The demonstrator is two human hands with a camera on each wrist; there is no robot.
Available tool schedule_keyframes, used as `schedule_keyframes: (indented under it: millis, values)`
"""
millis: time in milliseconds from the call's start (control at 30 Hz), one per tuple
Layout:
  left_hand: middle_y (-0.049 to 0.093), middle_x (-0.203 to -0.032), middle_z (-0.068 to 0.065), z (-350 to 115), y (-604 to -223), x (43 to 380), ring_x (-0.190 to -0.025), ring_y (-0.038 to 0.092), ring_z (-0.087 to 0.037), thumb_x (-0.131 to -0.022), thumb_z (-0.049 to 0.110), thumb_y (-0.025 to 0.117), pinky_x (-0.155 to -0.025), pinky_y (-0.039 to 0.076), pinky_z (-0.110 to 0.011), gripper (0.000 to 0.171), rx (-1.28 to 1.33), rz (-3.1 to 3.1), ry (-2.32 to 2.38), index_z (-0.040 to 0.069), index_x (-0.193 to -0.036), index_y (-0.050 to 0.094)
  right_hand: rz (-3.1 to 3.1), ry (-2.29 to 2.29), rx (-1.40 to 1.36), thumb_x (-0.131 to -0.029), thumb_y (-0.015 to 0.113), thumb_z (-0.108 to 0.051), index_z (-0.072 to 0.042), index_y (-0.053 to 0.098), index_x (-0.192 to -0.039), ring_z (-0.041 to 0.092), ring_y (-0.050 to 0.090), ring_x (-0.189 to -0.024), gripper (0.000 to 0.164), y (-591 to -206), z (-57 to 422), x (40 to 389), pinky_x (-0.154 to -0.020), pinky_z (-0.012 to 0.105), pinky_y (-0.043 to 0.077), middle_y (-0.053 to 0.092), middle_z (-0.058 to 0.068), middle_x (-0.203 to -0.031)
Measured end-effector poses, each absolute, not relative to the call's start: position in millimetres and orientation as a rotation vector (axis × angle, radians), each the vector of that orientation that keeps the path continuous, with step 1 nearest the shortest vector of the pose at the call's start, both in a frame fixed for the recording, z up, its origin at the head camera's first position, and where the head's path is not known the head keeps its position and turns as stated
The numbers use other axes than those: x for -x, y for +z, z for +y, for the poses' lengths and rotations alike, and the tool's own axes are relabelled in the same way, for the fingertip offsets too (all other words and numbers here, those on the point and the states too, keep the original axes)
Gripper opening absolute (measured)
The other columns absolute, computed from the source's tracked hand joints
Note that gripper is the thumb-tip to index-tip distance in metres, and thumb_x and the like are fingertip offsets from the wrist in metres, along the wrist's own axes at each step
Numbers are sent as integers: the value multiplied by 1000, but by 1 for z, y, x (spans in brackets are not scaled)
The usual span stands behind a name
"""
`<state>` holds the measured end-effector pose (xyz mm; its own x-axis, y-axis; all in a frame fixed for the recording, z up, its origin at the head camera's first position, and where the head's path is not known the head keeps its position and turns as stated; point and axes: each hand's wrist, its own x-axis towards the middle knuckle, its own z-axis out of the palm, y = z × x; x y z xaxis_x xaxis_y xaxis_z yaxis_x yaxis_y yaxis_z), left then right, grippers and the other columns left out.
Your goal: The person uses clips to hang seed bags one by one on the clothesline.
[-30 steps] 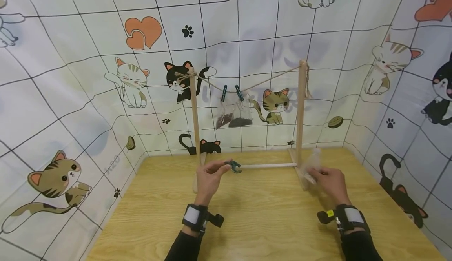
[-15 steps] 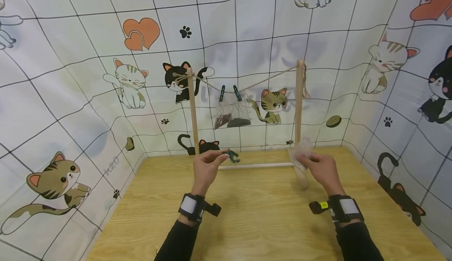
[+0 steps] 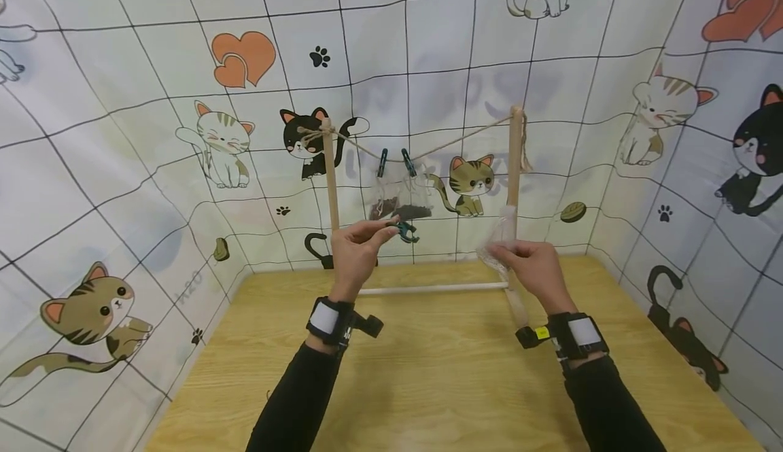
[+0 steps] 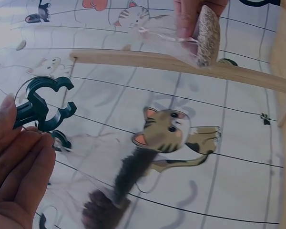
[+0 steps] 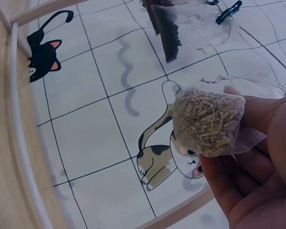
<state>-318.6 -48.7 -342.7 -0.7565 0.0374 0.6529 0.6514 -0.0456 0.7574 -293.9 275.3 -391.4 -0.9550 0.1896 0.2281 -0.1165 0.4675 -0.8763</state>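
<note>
My left hand (image 3: 355, 255) pinches a dark green clothespin (image 4: 43, 105) by its handle end, and its curved jaws stand apart. In my right hand (image 3: 538, 268) is a clear drawstring bag of pale pellets (image 5: 209, 119), gripped between thumb and fingers near the right post. Two more bags hang from the twine (image 3: 459, 138) behind my left hand. One holds reddish-brown bits (image 3: 384, 207), the other dark grains (image 3: 412, 212). Green clothespins (image 3: 408, 163) fasten both to the twine.
The twine runs between a left wooden post (image 3: 331, 173) and a right wooden post (image 3: 516, 160). A white rod (image 3: 434, 289) joins the posts low down, above the wooden table (image 3: 428, 370). Behind stands a cat-print backdrop (image 3: 379, 44).
Both hands have risen from near the table toward the twine. The right hand has also moved left with its pellet bag; the left still holds the clothespin.
</note>
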Motion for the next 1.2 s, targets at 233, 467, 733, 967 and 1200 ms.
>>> schedule_keyframes:
  millis: [233, 467, 733, 967, 1200]
  values:
    - [80, -105, -11, -38, -303, 322, -93, 77, -15, -89, 22, 82, -82, 62, -29, 19, 725, -1808, -1755, 6, -100, 82, -2367, 1558, 25, -83, 77, -62, -13, 81, -111, 17, 58, -92, 56, -378, 266, 302, -76, 30, 49, 78, -8, -97]
    - [81, -100, -5, -27, -269, 330, -84, 76, -11, -89, 21, 82, -67, 54, -21, 15, 754, -1813, -1672, 8, -97, 83, -2344, 1590, 17, -83, 77, -61, -12, 81, -111, 18, 54, -97, 57, -366, 260, 308, -80, 32, 47, 76, -3, -105]
    - [80, -101, -13, -14, -234, 341, -84, 76, -9, -88, 12, 81, -88, 60, -32, 13, 827, -1765, -1664, 2, -96, 81, -2306, 1614, -29, -85, 77, -59, -12, 82, -110, 18, 56, -94, 53, -350, 254, 319, -77, 33, 46, 75, -4, -97]
    - [81, -94, -10, -3, -213, 352, -86, 74, -13, -88, 18, 82, -88, 52, -27, 14, 756, -1853, -1594, 7, -96, 83, -2298, 1580, -18, -83, 78, -60, -12, 82, -107, 19, 45, -78, 54, -339, 252, 325, -60, 32, 36, 72, -5, -88]
    - [80, -90, -12, 8, -199, 368, -84, 75, -17, -89, 19, 81, -75, 50, -23, 12, 749, -1886, -1550, 7, -93, 83, -2283, 1576, -19, -83, 78, -60, -9, 83, -105, 18, 50, -95, 56, -327, 250, 334, -73, 32, 38, 74, 6, -112]
